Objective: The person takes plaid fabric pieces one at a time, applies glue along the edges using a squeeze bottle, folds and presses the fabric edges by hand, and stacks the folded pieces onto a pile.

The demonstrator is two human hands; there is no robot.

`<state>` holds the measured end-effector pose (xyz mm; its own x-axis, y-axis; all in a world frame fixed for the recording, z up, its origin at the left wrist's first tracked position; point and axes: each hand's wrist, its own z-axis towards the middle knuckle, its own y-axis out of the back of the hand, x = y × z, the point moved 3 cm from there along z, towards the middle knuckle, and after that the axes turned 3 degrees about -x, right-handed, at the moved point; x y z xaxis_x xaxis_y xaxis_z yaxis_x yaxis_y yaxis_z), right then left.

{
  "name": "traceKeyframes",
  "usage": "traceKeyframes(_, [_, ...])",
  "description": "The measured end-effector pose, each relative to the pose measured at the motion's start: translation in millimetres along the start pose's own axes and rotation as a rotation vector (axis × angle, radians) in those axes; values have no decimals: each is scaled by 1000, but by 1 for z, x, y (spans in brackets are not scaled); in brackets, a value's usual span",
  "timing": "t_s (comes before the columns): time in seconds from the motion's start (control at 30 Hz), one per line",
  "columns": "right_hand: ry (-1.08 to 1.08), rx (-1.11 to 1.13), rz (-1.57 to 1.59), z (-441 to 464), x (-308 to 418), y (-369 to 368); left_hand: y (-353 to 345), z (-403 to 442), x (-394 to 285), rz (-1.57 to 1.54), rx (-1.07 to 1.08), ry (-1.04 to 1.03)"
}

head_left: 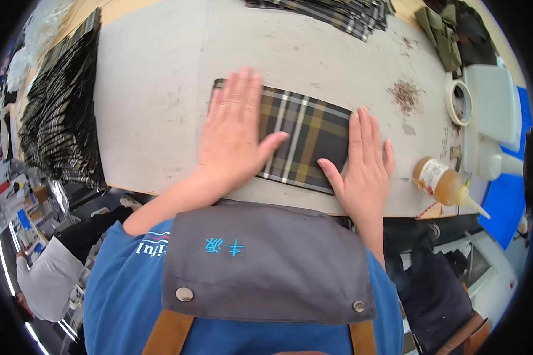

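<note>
So both hands have straight fingers, nothing pinched or clenched. The left hand lies palm down over the left end of a rectangular plaid cloth piece, fingertips reaching past its far edge. The right hand sits at the right end, thumb on the cloth, the other fingers along and just past the short edge.

The cloth is flat on a pale grey worktop, near the front edge by the wearer's dark grey apron. Bare surface left of it, more beyond it, and a narrower strip to the right before the clutter. A tall, ruffled stack of plaid pieces fills the left side, and a fanned plaid pile sits at the far edge.

Materials-wise: the cloth looks smooth and woven, black and olive-brown with white stripes. Over right there's a patch of brown crumbly bits, a cream tape ring against a white plastic container, and a clear bottle of amber liquid with a pointed nozzle, tipped over.
</note>
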<state>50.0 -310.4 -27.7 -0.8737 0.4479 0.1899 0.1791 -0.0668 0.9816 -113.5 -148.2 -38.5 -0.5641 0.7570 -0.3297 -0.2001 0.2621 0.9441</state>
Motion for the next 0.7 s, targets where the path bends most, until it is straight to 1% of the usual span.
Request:
traceKeyframes(0.03, [1,-3,-4,0,-1,1,1,-2,6,43,-36,62])
traceKeyframes(0.07, [20,-1,-17,0,-2,2,3,-4,9,28,-31,37])
traceKeyframes(0.1, [-5,-4,-32,-1,-6,0,5,-6,14,94,-24,85])
traceKeyframes(0.13, [-37,-71,101,-2,-12,-2,8,-8,20,164,-20,133])
traceKeyframes(0.17, [-68,-142,235,-3,-17,-2,10,-8,25,156,-19,106])
traceKeyframes(0.2, [-81,-259,311,-4,-24,3,13,-8,30,154,-37,93])
traceKeyframes(0.23, [-98,-265,301,-5,-30,3,14,-6,30,151,-54,85])
traceKeyframes(0.27, [-140,-334,464,-6,-37,1,22,2,22,149,-136,-15])
traceKeyframes(0.3, [-179,-402,629,-8,-43,0,28,11,15,143,-130,-25])
traceKeyframes(0.37, [-166,-420,620,-8,-44,1,32,31,-1,-90,1,-166])
traceKeyframes(0.4, [-148,-442,616,-8,-43,2,32,42,-12,-132,-78,-212])
traceKeyframes(0.43, [-172,-465,615,-9,-44,3,35,50,-16,-127,-70,-244])
traceKeyframes(0.5, [-160,-448,592,-11,-43,6,35,67,-28,-66,164,-330])
traceKeyframes(0.53, [-198,-475,591,-12,-45,7,34,73,-30,-143,251,-261])
traceKeyframes(0.57, [-174,-468,585,-12,-45,6,36,77,-32,-131,268,-300])
traceKeyframes(0.6, [-147,-460,580,-13,-45,7,36,80,-31,-174,346,-273])
traceKeyframes(0.63, [-173,-487,580,-15,-44,12,36,82,-28,-213,420,-242])
traceKeyframes(0.67, [-128,-439,597,-13,-41,16,39,81,-27,-276,384,-308])
traceKeyframes(0.7, [-74,-392,613,-11,-39,19,42,79,-26,-259,382,-336])
